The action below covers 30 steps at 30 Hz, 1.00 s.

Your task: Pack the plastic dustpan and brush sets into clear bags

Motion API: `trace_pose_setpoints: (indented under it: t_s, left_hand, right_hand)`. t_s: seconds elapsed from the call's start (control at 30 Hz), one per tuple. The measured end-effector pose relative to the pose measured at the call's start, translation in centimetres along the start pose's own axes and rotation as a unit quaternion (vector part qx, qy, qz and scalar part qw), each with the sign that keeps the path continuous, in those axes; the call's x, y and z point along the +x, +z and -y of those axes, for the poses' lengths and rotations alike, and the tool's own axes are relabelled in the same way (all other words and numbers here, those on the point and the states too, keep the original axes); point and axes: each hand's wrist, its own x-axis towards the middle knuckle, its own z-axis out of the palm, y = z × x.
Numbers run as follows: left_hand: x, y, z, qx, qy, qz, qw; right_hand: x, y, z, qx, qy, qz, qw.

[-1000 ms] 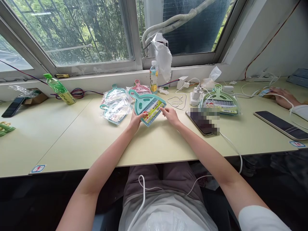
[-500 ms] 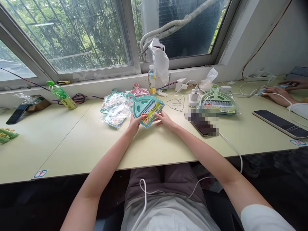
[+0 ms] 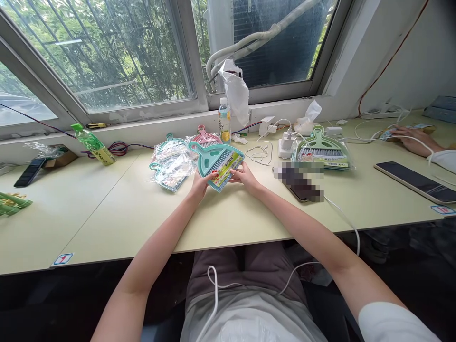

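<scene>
A teal dustpan and brush set (image 3: 213,161) with a yellow-green label band is held tilted above the table. My left hand (image 3: 201,184) grips its lower left edge, thumb over the front. My right hand (image 3: 245,178) pinches its lower right side by the label, fingers partly behind it. Just left of the set lie teal dustpan sets in clear wrap (image 3: 173,171), and a pink dustpan set (image 3: 206,137) lies behind it. Further right is a wrapped green dustpan set (image 3: 322,149).
Along the window side stand a drink bottle (image 3: 224,121) and a white charger (image 3: 286,142) with cables. A green bottle (image 3: 93,145) leans at left. Phones lie on the table (image 3: 128,213), one a large dark phone (image 3: 415,180). At far right is another person's hand (image 3: 415,140).
The teal set stays in both my hands, almost unmoved. My right fingers sit closer against its edge. At far right, the other person's hands have shifted, and only one shows clearly now.
</scene>
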Motion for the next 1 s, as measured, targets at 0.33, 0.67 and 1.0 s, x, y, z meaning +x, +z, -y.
trace_pose_setpoints:
  t_s: [0.33, 0.67, 1.0]
  left_hand:
    - [0.5, -0.3, -0.1, 0.083, -0.097, -0.046, 0.991]
    - [1.1, -3.5, -1.7, 0.638, 0.147, -0.215, 0.725]
    - [2.5, -5.7, -0.4, 0.74, 0.062, -0.099, 0.662]
  right_hand:
    - [0.4, -0.6, -0.4, 0.019, -0.017, -0.04, 0.999]
    - [0.7, -1.2, -0.3, 0.033, -0.019, -0.07, 0.997]
    - [0.8, -1.3, -0.5, 0.024, -0.01, -0.065, 0.998]
